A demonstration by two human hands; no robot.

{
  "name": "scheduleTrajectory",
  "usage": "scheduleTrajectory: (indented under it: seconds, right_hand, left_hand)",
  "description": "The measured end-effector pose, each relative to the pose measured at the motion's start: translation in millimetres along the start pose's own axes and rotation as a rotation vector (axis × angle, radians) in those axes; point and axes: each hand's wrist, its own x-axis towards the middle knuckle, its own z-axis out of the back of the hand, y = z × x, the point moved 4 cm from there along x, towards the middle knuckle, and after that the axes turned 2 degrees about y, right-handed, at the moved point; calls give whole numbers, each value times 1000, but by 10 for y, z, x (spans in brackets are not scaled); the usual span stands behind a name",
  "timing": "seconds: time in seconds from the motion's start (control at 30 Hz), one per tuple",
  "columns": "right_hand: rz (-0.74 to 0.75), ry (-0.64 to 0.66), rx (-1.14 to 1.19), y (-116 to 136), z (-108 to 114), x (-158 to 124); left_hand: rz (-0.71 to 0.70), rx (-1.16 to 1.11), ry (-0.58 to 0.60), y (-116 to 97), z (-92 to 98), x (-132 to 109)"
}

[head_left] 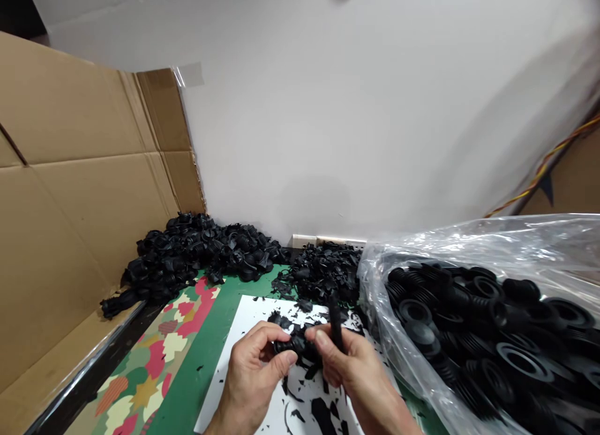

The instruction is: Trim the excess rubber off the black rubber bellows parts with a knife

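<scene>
My left hand [259, 371] is closed, pinching a black ribbed rubber bellows [284, 346] between thumb and index finger above a white board [229, 354]. Close beside it, my right hand [349, 360] is closed around a slim black handle [335, 322] that points up between thumb and fingers. The lower end of that tool is hidden, so its kind does not show. The right thumb and index fingertips meet at the right side of the rubber piece. Black rubber scraps [322, 416] lie scattered on the board under both hands.
On the right, a clear plastic bag [375, 291] holds many ribbed black bellows [469, 322]. A heap of bellows [206, 247] lies back left by a cardboard panel [84, 191]. Shredded trimmings [325, 269] are piled at the wall [356, 122]. A green mat [201, 354] lies underneath.
</scene>
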Motion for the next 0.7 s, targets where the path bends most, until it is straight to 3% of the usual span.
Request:
scheduleTrajectory:
  seconds: [0.27,0.37,0.5,0.6,0.7]
  right_hand:
    - [310,-113,-138,445,221,-117]
    - [250,-74,-292,443,133,-133]
    - [136,73,-495,368,-97,-146]
    - [102,62,-425,329,-159,-149]
    - [-23,61,-246,256,-150,-147]
  left_hand:
    - [-72,196,44,-91,-26,-8]
    - [-91,239,57,-93,-48,-25]
    - [-127,238,72,-109,-74,-42]
    - [-126,196,76,-119,-61,-40]
    - [-123,130,40,-114,-25,-29]
